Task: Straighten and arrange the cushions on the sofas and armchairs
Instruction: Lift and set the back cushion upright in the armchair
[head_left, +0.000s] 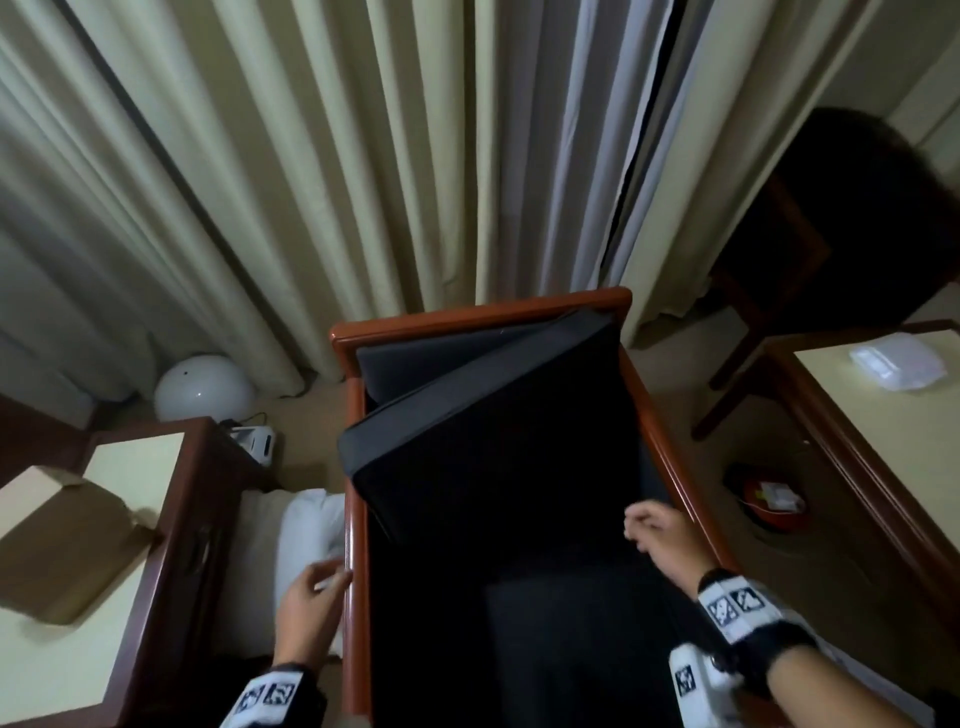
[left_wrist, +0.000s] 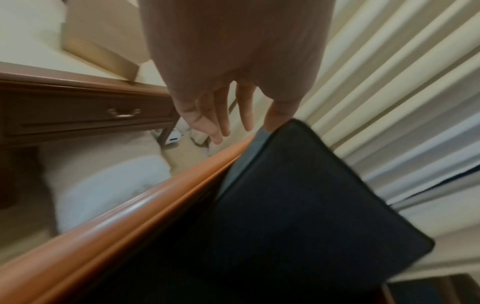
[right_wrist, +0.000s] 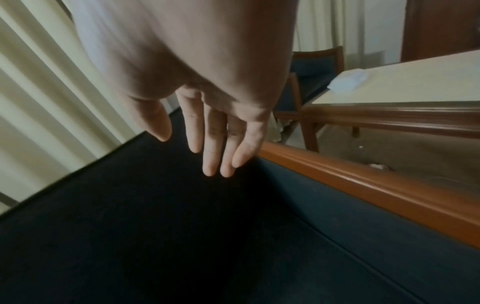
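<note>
Curtained room (head_left: 260, 182), cushion (head_left: 493, 441) beyond hands

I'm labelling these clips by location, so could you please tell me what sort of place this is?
Probably a hotel room or similar furnished lounge. Full-length pleated curtains cover the wall, a wooden-framed armchair holds a dark cushion lying askew, and wooden desks stand on either side on carpet.

No readable text, label, brand or number anywhere; only black-and-white square marker patterns on the wristbands (head_left: 737, 609), no letters or digits to make out.
</note>
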